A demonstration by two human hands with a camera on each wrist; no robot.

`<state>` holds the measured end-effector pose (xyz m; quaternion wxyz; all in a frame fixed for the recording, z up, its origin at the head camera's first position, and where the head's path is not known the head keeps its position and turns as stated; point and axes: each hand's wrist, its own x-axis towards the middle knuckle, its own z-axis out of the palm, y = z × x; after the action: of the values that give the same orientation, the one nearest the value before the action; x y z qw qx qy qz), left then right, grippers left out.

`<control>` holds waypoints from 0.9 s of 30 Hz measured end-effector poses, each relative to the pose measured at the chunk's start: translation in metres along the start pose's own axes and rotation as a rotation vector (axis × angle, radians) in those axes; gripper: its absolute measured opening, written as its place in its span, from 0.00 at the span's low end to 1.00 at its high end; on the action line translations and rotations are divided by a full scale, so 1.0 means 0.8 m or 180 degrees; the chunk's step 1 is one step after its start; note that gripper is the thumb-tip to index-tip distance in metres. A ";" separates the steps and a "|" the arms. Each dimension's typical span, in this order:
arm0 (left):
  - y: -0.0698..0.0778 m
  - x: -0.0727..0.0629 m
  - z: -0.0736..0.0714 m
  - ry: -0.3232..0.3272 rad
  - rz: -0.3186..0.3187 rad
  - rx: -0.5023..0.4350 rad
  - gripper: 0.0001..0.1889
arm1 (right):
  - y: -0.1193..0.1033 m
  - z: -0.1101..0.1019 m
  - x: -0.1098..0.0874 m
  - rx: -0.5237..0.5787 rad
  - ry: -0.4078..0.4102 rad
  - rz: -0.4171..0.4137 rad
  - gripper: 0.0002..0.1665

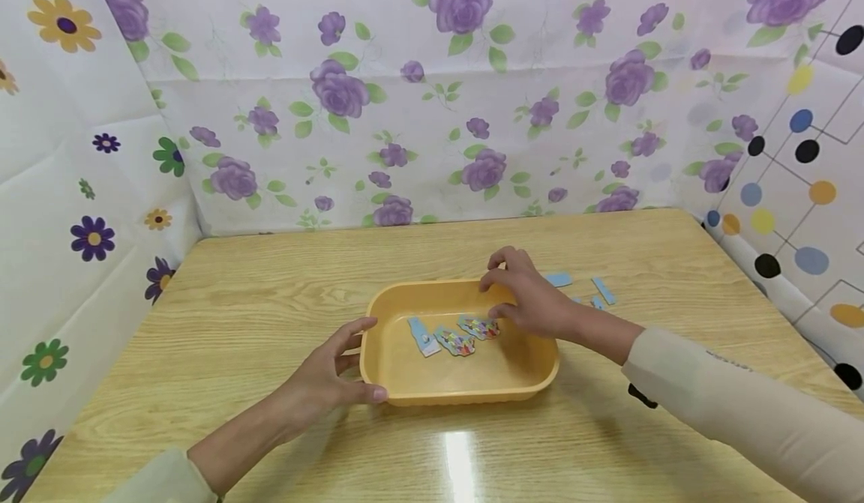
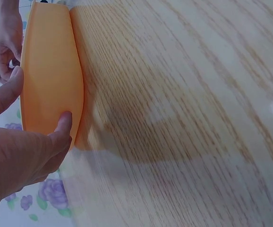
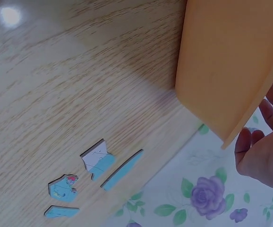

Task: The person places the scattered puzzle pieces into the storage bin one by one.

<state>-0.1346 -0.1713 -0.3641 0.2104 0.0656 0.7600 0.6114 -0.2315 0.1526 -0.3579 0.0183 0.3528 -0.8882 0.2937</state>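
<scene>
An orange-yellow plastic tray [image 1: 466,392] stands on the wooden table, with several thin puzzle pieces inside. A light-blue piece [image 1: 421,334] lies beside two multicoloured ones, a left piece [image 1: 455,342] and a right piece [image 1: 480,327]. My left hand [image 1: 331,375] holds the tray's left end, thumb at the front corner and fingers along the rim. Over the back right part of the tray is my right hand [image 1: 529,293], its fingers bent and spread, with a gap between thumb and index finger. Nothing shows in its grasp. This hand and forearm partly cover the tray's right end.
Outside the tray, to its back right, lie several loose pale-blue puzzle pieces, including a flat piece [image 1: 558,279], a narrow strip [image 1: 604,291] and a white-and-blue piece [image 3: 98,159]. A small black object [image 1: 642,396] shows beneath the right sleeve. Patterned cloth walls [image 1: 432,113] border the table.
</scene>
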 end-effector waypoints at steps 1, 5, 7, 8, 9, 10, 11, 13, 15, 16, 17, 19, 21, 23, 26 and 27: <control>0.000 0.000 0.000 0.0006 -0.0003 0.0003 0.52 | 0.001 0.000 0.000 0.0028 -0.0004 0.0017 0.17; 0.001 0.000 0.000 -0.0004 -0.0002 0.0014 0.52 | 0.004 -0.002 -0.003 0.0148 0.0000 0.0061 0.18; 0.001 -0.001 0.000 -0.0019 0.0005 0.0018 0.52 | 0.006 -0.003 -0.004 0.0164 0.0014 0.0064 0.18; 0.001 -0.001 0.000 -0.0025 0.0004 0.0019 0.52 | 0.006 -0.004 -0.004 0.0166 0.0021 0.0071 0.18; 0.001 -0.001 0.000 -0.0034 0.0005 0.0016 0.52 | 0.006 -0.005 -0.005 0.0166 0.0024 0.0085 0.18; 0.001 -0.001 0.000 -0.0033 0.0005 0.0022 0.52 | 0.007 -0.006 -0.006 0.0163 0.0028 0.0094 0.18; 0.001 -0.001 0.000 -0.0033 0.0005 0.0026 0.52 | 0.007 -0.007 -0.006 0.0154 0.0030 0.0108 0.18; 0.001 -0.001 0.000 -0.0032 -0.0005 0.0029 0.52 | 0.008 -0.011 -0.007 0.0160 0.0032 0.0149 0.19; 0.001 -0.001 0.000 -0.0036 -0.0003 0.0035 0.52 | 0.012 -0.016 -0.008 0.0162 0.0044 0.0198 0.19; 0.001 -0.001 0.000 -0.0038 -0.0001 0.0037 0.52 | 0.014 -0.019 -0.008 0.0164 0.0061 0.0218 0.19; 0.001 -0.001 0.000 -0.0039 0.0001 0.0038 0.52 | 0.016 -0.022 -0.008 0.0166 0.0082 0.0243 0.20; 0.001 -0.001 0.000 -0.0038 0.0005 0.0039 0.52 | 0.021 -0.028 -0.010 0.0186 0.0128 0.0291 0.19; 0.002 -0.001 0.000 -0.0037 0.0007 0.0039 0.52 | 0.025 -0.033 -0.011 0.0213 0.0167 0.0331 0.18; 0.002 -0.001 0.000 -0.0032 0.0004 0.0045 0.52 | 0.028 -0.037 -0.013 0.0243 0.0191 0.0369 0.17; 0.002 0.000 0.000 -0.0026 -0.0001 0.0058 0.52 | 0.033 -0.042 -0.017 0.0262 0.0211 0.0402 0.17; 0.002 0.000 0.001 -0.0024 -0.0003 0.0059 0.52 | 0.035 -0.044 -0.019 0.0268 0.0223 0.0415 0.17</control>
<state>-0.1346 -0.1706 -0.3628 0.2129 0.0695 0.7649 0.6040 -0.2444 0.1969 -0.3470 0.0153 0.2842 -0.8950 0.3435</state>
